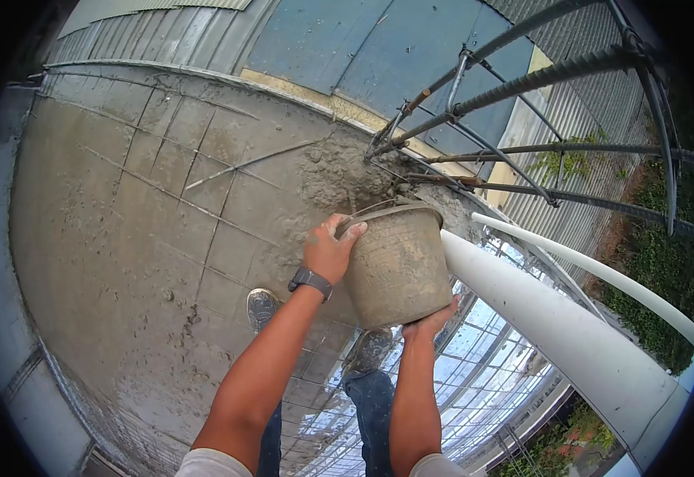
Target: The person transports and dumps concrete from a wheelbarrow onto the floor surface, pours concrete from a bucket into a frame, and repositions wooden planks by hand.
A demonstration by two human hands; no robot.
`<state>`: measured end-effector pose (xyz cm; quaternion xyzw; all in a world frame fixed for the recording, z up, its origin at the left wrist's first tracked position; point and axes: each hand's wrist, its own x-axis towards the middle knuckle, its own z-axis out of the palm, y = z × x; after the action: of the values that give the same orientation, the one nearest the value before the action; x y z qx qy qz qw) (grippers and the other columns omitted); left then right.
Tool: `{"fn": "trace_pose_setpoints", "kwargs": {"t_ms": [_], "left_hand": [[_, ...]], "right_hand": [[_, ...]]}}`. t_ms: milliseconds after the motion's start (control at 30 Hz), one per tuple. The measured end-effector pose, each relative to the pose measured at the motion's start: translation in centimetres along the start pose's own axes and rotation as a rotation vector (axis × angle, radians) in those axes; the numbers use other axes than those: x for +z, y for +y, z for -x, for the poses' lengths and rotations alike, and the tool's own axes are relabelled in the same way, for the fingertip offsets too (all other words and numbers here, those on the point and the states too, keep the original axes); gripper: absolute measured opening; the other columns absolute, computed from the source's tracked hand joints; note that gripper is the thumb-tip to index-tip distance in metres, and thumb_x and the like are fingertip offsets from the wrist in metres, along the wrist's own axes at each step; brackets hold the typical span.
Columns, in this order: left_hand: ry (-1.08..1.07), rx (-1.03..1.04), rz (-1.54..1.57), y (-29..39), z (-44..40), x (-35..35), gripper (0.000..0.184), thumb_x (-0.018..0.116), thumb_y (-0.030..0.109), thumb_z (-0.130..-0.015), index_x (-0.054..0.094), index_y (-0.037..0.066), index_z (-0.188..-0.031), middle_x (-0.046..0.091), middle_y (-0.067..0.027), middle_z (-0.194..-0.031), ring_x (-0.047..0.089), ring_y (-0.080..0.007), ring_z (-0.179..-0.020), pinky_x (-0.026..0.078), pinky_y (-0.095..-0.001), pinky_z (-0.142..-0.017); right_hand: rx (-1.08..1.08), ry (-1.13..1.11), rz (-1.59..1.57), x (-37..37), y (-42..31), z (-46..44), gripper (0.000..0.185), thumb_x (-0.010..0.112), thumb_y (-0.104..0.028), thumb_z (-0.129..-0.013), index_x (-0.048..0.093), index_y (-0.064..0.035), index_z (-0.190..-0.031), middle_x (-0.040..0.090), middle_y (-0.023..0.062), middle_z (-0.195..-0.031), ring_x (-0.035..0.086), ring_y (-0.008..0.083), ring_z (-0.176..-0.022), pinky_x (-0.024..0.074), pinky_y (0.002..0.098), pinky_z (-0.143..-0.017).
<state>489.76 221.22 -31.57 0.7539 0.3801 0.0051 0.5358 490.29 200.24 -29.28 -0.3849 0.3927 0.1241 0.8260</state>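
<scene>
A mud-coated bucket [398,266] is tilted away from me, its rim toward the pile of wet concrete [339,171] at the base of the rebar column. My left hand [333,253], with a dark watch on the wrist, grips the rim on the left side, by the thin wire handle. Under the bottom of the bucket, at its lower right, my right hand [433,319] supports it, its fingers partly hidden behind the base. The inside of the bucket is out of sight.
Vertical rebar with ties [553,75] juts out at the upper right. White pipes [537,318] run down the right side. Rebar mesh [224,211] lies partly sunk in wet concrete on the left. Blue panels [386,56] stand beyond the slab edge.
</scene>
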Motion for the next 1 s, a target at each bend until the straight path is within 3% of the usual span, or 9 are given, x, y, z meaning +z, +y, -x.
{"fn": "trace_pose_setpoints", "kwargs": {"t_ms": [67,233,333,367,467,600,767,867,1000], "left_hand": [[0.013,-0.101,0.052,-0.6,1.5,-1.0,0.041,0.07,0.034,-0.081,0.063,-0.004,-0.094,0.066,-0.0162,-0.084,0.061,-0.0212,-0.079,0.047,-0.0333,-0.073],[0.138,-0.057,0.153,1.8,1.4,-3.8,0.046,0.07,0.036,-0.081,0.062,-0.006,-0.098,0.065,-0.0174,-0.086,0.061,-0.0201,-0.081,0.047,-0.0316,-0.078],[0.139,-0.358,-0.13,-4.6,0.9,-2.9,0.045,0.069,0.036,-0.082,0.062,-0.006,-0.095,0.066,-0.0161,-0.085,0.06,-0.0201,-0.079,0.047,-0.0315,-0.076],[0.204,-0.229,-0.042,-6.5,0.8,-2.4,0.046,0.068,0.039,-0.083,0.062,-0.005,-0.091,0.065,-0.0171,-0.083,0.06,-0.0212,-0.076,0.047,-0.0331,-0.074],[0.259,-0.169,0.259,-2.9,3.7,-4.0,0.046,0.066,0.043,-0.083,0.062,-0.003,-0.087,0.065,-0.0192,-0.08,0.06,-0.0236,-0.074,0.046,-0.0357,-0.073],[0.261,-0.467,-0.088,-9.5,3.4,-3.0,0.042,0.067,0.039,-0.084,0.062,-0.003,-0.086,0.063,-0.0087,-0.077,0.055,-0.0136,-0.073,0.045,-0.0303,-0.071],[0.29,-0.35,0.239,-4.5,11.5,-8.4,0.037,0.068,0.033,-0.084,0.063,-0.003,-0.091,0.063,-0.003,-0.082,0.055,-0.0099,-0.077,0.045,-0.0269,-0.072],[0.285,-0.31,0.326,0.5,19.1,-12.7,0.038,0.065,0.033,-0.085,0.065,-0.003,-0.096,0.068,-0.013,-0.087,0.063,-0.016,-0.08,0.048,-0.0279,-0.075],[0.303,-0.198,0.303,10.1,30.4,-20.5,0.026,0.062,0.025,-0.088,0.067,0.0,-0.093,0.067,-0.0106,-0.081,0.063,-0.0157,-0.073,0.049,-0.0282,-0.069]], "right_hand": [[0.02,0.219,0.194,-2.3,0.2,-3.5,0.066,0.024,-0.055,-0.091,0.042,-0.0084,-0.134,0.049,0.0121,-0.132,0.048,0.031,-0.12,0.042,0.0448,-0.097],[-0.072,-0.026,0.08,1.2,-0.4,0.0,0.07,0.028,-0.058,-0.093,0.036,-0.006,-0.138,0.041,0.0143,-0.138,0.044,0.0311,-0.124,0.0383,0.0415,-0.1],[-0.037,0.42,0.691,2.5,1.5,-2.0,0.068,0.03,-0.056,-0.094,0.034,-0.0059,-0.139,0.041,0.0159,-0.138,0.044,0.0311,-0.124,0.0375,0.042,-0.102],[-0.017,0.065,0.476,1.5,0.8,-3.2,0.075,0.031,-0.062,-0.091,0.036,-0.004,-0.138,0.044,0.0161,-0.137,0.045,0.0314,-0.124,0.0374,0.0444,-0.101],[-0.088,-0.105,0.273,2.0,-0.2,-0.6,0.074,0.033,-0.061,-0.092,0.037,-0.0032,-0.138,0.046,0.0153,-0.135,0.047,0.0327,-0.122,0.0376,0.0436,-0.101],[0.043,0.214,0.819,0.3,2.6,-4.7,0.076,0.038,-0.062,-0.09,0.039,-0.0016,-0.136,0.048,0.0154,-0.133,0.05,0.0318,-0.117,0.0399,0.0402,-0.098],[0.036,-0.094,0.535,-0.9,1.0,1.7,0.075,0.038,-0.064,-0.089,0.044,-0.0029,-0.132,0.05,0.0143,-0.131,0.047,0.0305,-0.119,0.0363,0.0392,-0.101],[0.255,-0.222,0.394,-1.1,-1.0,7.3,0.073,0.036,-0.063,-0.09,0.045,-0.0044,-0.132,0.051,0.0139,-0.13,0.048,0.0307,-0.118,0.0376,0.0407,-0.1],[0.51,-0.436,0.397,0.7,-4.2,15.2,0.069,0.034,-0.062,-0.092,0.046,-0.0055,-0.13,0.051,0.0127,-0.13,0.051,0.029,-0.115,0.0384,0.0403,-0.1]]}}
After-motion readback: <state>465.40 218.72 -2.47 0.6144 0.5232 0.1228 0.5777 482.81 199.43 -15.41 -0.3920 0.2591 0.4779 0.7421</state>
